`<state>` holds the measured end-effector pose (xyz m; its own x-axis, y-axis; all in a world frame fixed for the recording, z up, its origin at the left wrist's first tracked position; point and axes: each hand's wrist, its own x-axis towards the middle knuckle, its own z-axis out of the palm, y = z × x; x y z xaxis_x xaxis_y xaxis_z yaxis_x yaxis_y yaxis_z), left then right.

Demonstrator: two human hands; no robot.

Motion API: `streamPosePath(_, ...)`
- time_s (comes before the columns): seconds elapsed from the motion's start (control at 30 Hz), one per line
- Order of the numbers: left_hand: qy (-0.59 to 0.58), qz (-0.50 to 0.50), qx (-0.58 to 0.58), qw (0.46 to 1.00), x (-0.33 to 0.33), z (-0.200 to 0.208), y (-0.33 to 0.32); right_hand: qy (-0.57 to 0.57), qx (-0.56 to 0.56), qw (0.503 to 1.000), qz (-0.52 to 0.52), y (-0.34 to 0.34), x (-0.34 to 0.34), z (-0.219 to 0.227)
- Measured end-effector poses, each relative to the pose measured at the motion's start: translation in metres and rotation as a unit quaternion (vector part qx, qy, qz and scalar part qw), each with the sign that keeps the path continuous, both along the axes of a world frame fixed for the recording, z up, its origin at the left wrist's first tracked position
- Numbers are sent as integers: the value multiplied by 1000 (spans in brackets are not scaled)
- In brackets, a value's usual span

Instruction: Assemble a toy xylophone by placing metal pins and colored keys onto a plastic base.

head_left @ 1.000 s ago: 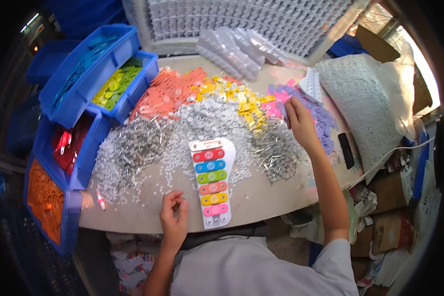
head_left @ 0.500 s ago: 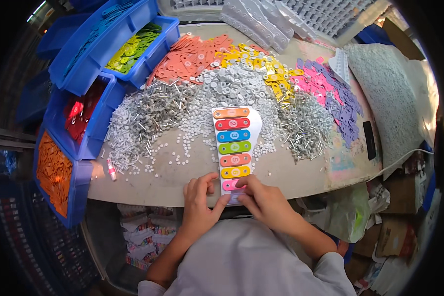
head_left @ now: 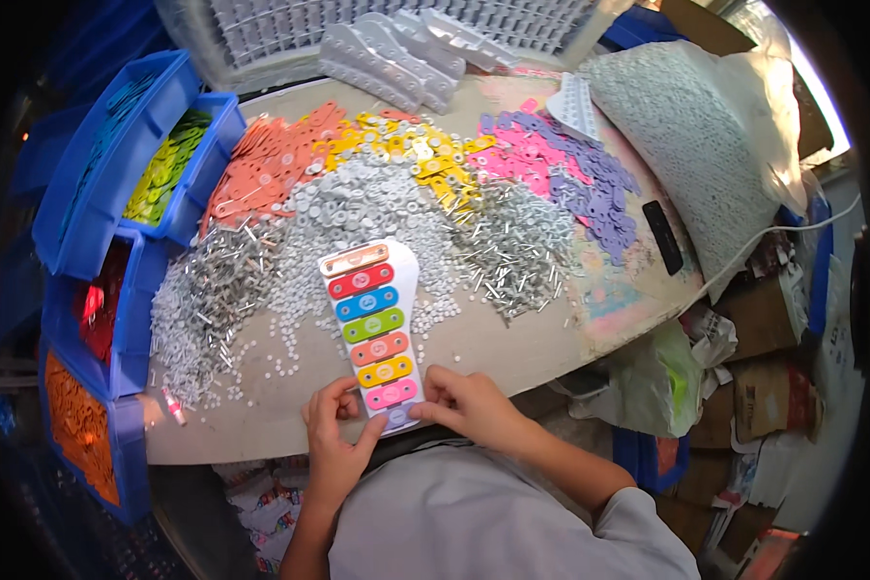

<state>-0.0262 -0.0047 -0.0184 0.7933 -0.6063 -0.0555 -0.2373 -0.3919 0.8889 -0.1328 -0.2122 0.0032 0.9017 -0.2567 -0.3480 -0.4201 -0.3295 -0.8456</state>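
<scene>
On the near edge of the table lies a toy xylophone, a white tapered base carrying a row of coloured bars, tilted slightly. At its near end sits a violet bar, just below a pink bar. My left hand is at the left side of this end, its thumb against the violet bar and its fingers curled beside the base. From the right, my right hand grips the same end, thumb near the violet bar and fingers bent along the base's edge.
Beyond the xylophone spread heaps of white washers, metal pins and coral, yellow, pink and violet bars. Blue bins line the left. A bulging sack and a black phone-like object are right.
The view has turned, shifting the table leftward and down. My right fingers have moved off the pink bar to the xylophone's right edge. My left hand stays at the near end.
</scene>
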Motion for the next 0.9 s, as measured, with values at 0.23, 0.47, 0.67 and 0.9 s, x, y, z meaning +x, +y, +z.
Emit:
streamPosePath(0.23,20,-10,-30,999,2,-10,4,-29,63,997,-30,-13,-4,4)
streamPosePath(0.47,30,93,-88,991,14,-25,16,-177,-502,812,-240,-161,-8,-5)
streamPosePath(0.67,-76,23,-49,996,20,-21,6,-111,-317,897,-288,-215,-22,-33)
streamPosePath(0.9,-141,139,-46,979,49,0,41,-127,-182,913,-341,-236,-32,-48)
